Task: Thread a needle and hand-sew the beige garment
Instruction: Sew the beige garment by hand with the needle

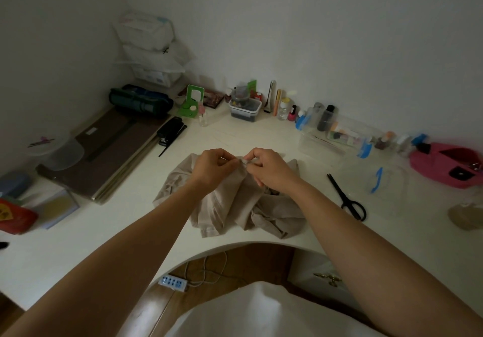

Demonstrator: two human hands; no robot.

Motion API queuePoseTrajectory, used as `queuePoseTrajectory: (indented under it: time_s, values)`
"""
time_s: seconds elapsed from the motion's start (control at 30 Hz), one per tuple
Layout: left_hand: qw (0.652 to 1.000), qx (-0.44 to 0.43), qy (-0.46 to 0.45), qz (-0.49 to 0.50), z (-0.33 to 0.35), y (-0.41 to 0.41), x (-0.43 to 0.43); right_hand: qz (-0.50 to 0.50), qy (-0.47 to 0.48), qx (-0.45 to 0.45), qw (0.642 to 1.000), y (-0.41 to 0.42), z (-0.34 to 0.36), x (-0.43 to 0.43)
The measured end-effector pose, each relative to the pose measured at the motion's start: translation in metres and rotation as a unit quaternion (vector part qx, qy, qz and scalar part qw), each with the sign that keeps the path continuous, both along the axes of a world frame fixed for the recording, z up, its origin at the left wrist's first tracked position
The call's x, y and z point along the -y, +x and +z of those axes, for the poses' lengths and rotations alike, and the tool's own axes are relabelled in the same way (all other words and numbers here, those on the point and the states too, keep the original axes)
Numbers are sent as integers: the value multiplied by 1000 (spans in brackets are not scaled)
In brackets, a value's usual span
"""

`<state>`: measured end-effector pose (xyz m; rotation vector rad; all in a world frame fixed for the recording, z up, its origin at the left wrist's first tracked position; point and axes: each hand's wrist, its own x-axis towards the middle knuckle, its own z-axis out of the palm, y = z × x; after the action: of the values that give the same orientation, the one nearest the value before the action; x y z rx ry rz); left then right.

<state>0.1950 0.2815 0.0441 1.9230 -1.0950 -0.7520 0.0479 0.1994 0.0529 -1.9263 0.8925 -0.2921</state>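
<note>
Above the crumpled beige garment (227, 206) on the bench (261, 133), left hand (211, 165) and right hand (271, 172) each grip a tiny pale bit (244, 162), probably still threading; next calls for steady aim.

Two hands (213, 166) (270, 172), one beige garment (227, 206), one pair of scissors (347, 196), one stapler (170, 127), one power strip (173, 282).

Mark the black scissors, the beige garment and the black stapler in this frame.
black scissors (339, 189), head view, on the blades.
beige garment (224, 206), head view, on the cloth's middle fold.
black stapler (171, 127), head view, on its upper body.
</note>
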Motion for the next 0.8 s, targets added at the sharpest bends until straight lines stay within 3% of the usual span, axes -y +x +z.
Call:
queuePoseTrajectory:
  time_s: [0.23, 0.8]
  values:
    - [1000, 20, 7, 6, 2, 2, -1, -3, 14, 7, 1000, -2, 3, 3]
    - [995, -95, 20, -1, 5, 5, -2, -10, 117, 72, 991, -11, 5, 5]
